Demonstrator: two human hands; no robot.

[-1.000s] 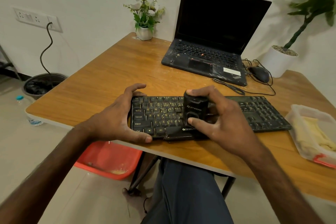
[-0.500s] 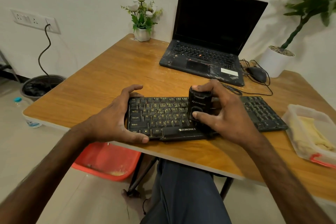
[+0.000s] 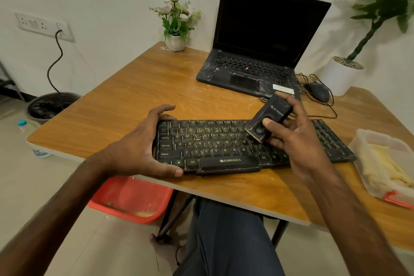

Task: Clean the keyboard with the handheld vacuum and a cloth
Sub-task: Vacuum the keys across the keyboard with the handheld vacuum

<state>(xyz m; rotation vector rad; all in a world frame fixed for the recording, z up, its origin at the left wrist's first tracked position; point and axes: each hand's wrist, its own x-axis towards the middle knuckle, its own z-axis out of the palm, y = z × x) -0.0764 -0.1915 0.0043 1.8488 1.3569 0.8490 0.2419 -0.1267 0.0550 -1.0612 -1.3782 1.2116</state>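
A black keyboard (image 3: 215,145) with dusty, yellow-lettered keys lies along the near edge of the wooden table (image 3: 125,105). My left hand (image 3: 143,148) grips its left end, thumb on the front edge and fingers over the back. My right hand (image 3: 293,139) holds a small black handheld vacuum (image 3: 268,116) tilted, raised a little above the right-middle keys, nozzle end pointing down-left. A yellowish cloth (image 3: 380,163) lies inside a clear plastic box (image 3: 363,139) at the right.
An open black laptop (image 3: 253,67) stands at the back, a black mouse (image 3: 318,92) with cable beside it. A small flower pot (image 3: 175,41) sits at the far edge, a white plant pot (image 3: 338,76) at the right. A red tub (image 3: 134,199) stands on the floor.
My right hand has lifted the vacuum off the keys, moved it right and back, and tilted it from upright to slanted. My left hand stays on the keyboard's left end.
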